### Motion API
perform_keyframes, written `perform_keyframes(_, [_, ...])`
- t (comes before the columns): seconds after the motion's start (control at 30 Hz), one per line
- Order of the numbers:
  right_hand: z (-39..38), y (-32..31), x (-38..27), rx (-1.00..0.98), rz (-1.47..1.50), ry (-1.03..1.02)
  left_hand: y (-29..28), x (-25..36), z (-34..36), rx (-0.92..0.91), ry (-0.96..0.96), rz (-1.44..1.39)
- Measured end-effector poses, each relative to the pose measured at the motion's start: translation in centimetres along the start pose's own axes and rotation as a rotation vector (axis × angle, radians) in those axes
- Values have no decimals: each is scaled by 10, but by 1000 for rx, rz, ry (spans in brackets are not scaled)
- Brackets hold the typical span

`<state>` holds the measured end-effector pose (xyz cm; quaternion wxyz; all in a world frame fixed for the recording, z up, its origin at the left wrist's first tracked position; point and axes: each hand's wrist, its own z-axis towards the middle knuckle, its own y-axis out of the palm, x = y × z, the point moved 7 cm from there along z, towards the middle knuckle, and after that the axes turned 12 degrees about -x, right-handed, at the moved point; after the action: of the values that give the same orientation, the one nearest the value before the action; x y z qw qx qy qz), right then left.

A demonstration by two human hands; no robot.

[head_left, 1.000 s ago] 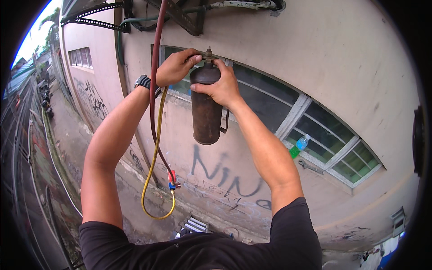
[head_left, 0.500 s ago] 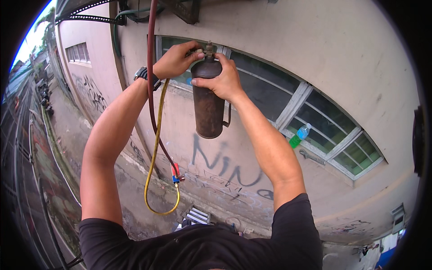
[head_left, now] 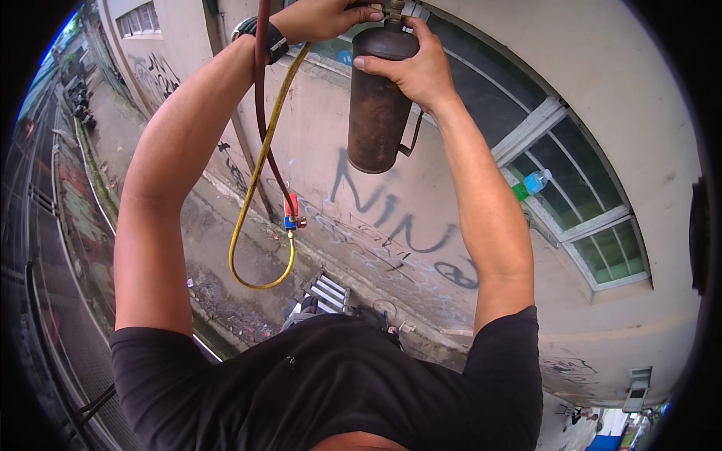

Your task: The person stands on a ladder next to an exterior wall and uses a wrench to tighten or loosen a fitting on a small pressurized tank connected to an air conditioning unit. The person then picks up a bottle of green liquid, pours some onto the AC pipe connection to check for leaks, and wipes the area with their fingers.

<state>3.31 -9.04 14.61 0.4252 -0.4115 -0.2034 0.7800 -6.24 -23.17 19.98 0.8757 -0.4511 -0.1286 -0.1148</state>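
Note:
A rusty brown metal cylinder [head_left: 378, 105] hangs upright in front of a beige wall, with a small handle on its right side. My right hand [head_left: 412, 66] grips its rounded top shoulder. My left hand [head_left: 325, 16], a dark watch on its wrist, is closed on the brass fitting [head_left: 394, 9] at the cylinder's top. A yellow hose [head_left: 254, 201] and a dark red hose [head_left: 262, 98] drop from near my left hand and loop to a small red and blue valve [head_left: 291, 214].
The beige wall [head_left: 624, 113] carries black graffiti [head_left: 391, 214] and a white-framed window [head_left: 579, 203] with a plastic bottle [head_left: 532, 183] on its sill. Far below lie a concrete alley [head_left: 218, 248], a ladder [head_left: 325, 292] and a fence [head_left: 45, 248] at left.
The cylinder and both hands have shifted up toward the top edge of the view. The grips look unchanged.

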Motion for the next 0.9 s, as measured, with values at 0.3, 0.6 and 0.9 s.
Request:
perform_keyframes(0.3, [1,9,20,2,216,68,-1,32,-3,157,122,453])
perform_keyframes(0.6, [-22,2,15,51,116,82,-33,-101,-141,316,-435,-413])
perform_keyframes(0.9, [-33,-15,22,103,32,61,48,-27,-252,453,-415,-480])
